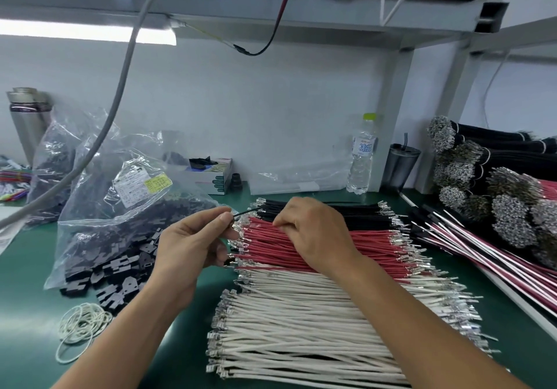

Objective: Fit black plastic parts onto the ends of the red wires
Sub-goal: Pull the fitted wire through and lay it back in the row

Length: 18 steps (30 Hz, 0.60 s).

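My left hand [193, 238] pinches a thin black wire [244, 212]; my right hand [313, 232] rests curled on the red wires [331, 247], though I cannot tell whether it grips one. They look light and bendy, so I would hold one near its metal tip. The black plastic parts [120, 271] spill from the bag [126, 189] on the left.

Two bare forearms, left hand [193, 245], right hand [316, 235], no sleeves, rings or watch

A wire-harness assembly workbench in a small factory is shown. A green mat-covered bench [27, 271] is stacked with cut red [316, 242], white [301, 322] and black terminal-tipped wires [355, 211], beside a clear plastic bag of black plastic parts [120, 217]. Bundled harnesses [497, 174] are piled under a grey metal shelf frame [391, 21].
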Tool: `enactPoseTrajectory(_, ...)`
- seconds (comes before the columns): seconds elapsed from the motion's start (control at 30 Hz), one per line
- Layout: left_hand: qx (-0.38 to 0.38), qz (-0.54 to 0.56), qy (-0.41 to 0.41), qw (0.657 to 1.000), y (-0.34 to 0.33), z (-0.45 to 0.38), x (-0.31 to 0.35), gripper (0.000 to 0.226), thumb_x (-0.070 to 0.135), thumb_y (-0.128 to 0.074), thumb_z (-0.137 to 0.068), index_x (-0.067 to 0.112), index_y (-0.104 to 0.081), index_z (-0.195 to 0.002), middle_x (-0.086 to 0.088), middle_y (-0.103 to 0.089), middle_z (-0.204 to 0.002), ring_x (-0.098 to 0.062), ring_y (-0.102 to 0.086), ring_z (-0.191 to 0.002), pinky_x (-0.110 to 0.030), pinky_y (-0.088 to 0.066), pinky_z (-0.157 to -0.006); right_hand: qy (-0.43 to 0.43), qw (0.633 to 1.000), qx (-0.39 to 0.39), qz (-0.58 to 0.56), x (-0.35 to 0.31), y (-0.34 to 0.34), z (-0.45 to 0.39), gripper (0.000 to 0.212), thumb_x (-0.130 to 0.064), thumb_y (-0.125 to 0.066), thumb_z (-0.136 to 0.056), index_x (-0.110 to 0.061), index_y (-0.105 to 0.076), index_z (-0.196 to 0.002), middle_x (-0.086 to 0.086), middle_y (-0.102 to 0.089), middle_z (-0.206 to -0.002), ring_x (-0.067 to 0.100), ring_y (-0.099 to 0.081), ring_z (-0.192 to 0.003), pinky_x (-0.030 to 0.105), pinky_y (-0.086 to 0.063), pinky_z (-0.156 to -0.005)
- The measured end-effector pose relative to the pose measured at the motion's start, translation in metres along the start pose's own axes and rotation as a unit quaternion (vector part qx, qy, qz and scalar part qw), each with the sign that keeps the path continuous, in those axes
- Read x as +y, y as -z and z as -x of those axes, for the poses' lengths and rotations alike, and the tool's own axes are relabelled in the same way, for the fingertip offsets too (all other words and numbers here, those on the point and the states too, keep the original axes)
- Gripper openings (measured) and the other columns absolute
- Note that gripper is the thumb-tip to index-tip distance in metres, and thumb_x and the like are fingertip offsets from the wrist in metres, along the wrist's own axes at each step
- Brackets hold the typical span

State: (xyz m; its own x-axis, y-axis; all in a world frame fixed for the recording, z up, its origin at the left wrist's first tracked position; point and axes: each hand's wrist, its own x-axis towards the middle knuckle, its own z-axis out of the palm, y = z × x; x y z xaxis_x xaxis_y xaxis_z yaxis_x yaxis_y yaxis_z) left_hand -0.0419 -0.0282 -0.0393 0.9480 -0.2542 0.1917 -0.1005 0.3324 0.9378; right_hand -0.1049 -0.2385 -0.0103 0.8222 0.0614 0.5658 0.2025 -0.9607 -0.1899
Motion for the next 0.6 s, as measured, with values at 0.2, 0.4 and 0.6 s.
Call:
enactPoseTrajectory(0.2,-0.090,0.039,0.028,0.995,0.000,0.004,0.004,0.037,0.030,-0.079,-0.077,0.008,-0.080,-0.107,-0.014,-0.071,-0.077,-0.018,-0.053,-0.048,-0.026,-0.047,-0.046,-0.015,0.992,0.044,-0.119,-0.005,0.023,0.031,0.012,-0.021,-0.064,-0.095,-0.030,-0.071,-0.097,-0.019,-0.058,-0.092,0.002,-0.058,-0.087,0.021,-0.048,-0.077)
enactPoseTrajectory(0.4,-0.175,0.047,0.065,0.981,-0.004,0.010,0.003,0.033,0.022,-0.074,-0.084,0.003,-0.078,-0.110,-0.015,-0.070,-0.074,-0.019,-0.054,-0.052,-0.024,-0.047,-0.047,-0.024,0.979,0.091,-0.181,-0.019,0.019,0.046,0.007,-0.023,-0.071,-0.092,-0.028,-0.075,-0.092,-0.015,-0.058,-0.087,0.012,-0.061,-0.079,0.033,-0.052,-0.067)
enactPoseTrajectory(0.6,-0.196,0.052,0.073,0.976,-0.006,0.013,0.004,0.033,0.022,-0.072,-0.084,0.003,-0.078,-0.109,-0.013,-0.068,-0.072,-0.018,-0.054,-0.051,-0.024,-0.048,-0.046,-0.027,0.969,0.118,-0.214,-0.020,0.018,0.051,0.007,-0.021,-0.074,-0.090,-0.024,-0.078,-0.095,-0.012,-0.059,-0.084,0.014,-0.061,-0.077,0.035,-0.053,-0.065)
